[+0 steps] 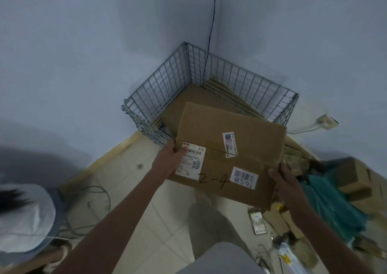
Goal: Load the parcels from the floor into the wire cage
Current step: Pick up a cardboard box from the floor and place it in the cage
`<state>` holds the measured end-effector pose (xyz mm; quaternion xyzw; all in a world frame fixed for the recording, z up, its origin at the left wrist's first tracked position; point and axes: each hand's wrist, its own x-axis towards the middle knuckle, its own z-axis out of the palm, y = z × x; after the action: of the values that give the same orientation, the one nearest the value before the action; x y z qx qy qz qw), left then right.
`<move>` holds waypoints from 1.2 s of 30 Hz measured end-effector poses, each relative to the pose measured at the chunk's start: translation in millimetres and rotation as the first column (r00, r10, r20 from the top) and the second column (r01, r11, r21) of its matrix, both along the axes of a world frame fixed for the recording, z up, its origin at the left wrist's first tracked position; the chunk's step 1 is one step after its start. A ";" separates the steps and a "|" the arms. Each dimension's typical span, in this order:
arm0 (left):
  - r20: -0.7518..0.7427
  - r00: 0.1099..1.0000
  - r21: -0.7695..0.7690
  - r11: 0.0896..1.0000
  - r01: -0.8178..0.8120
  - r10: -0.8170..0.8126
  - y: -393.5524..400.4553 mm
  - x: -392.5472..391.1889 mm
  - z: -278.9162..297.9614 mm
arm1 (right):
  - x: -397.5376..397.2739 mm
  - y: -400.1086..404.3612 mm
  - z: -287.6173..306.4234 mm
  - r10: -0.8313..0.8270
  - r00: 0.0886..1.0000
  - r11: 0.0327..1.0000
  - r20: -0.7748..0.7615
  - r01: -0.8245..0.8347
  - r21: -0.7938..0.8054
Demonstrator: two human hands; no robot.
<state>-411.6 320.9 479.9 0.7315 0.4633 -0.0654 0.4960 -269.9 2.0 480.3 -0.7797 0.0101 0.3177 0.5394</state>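
Observation:
I hold a large flat brown cardboard parcel (240, 139) with white labels and "2-4" handwritten on it, in the air above the near rim of the wire cage (159, 89). My left hand (170, 158) grips its left edge, thumb on a shipping label. My right hand (284, 181) grips its near right corner. The grey wire cage stands in the room's corner, with flat cardboard pieces (222, 91) lying inside it.
More parcels (354, 175), a teal bag (326, 200) and small packets lie on the floor at the right. Another person (23, 215) crouches at the left beside loose cables (94, 206). A wall socket (326, 121) with a white cord sits right of the cage.

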 end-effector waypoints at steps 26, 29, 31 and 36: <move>-0.056 0.977 -0.368 0.914 0.172 -0.206 339.7 225.8 -180.4 | 124.2 329.5 -179.2 -0.340 0.866 0.939 -0.368 0.288 -0.190; -0.045 0.974 -0.340 0.920 0.194 -0.222 365.1 283.5 -246.7 | 158.6 358.8 -254.4 -0.372 0.868 0.927 -0.330 0.333 -0.171; -0.053 0.970 -0.335 0.919 0.207 -0.238 382.4 322.8 -293.0 | 183.9 382.2 -308.5 -0.457 0.841 0.890 -0.290 0.435 -0.139; 0.025 0.969 0.144 0.960 0.238 -0.244 408.4 373.5 -385.0 | 234.8 463.2 -433.9 -0.564 0.803 0.825 -0.190 0.542 -0.159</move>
<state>-38.1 729.3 94.9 0.8166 0.3635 -0.0771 0.4416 -35.0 465.2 46.4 -0.7260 0.3144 0.2333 0.5654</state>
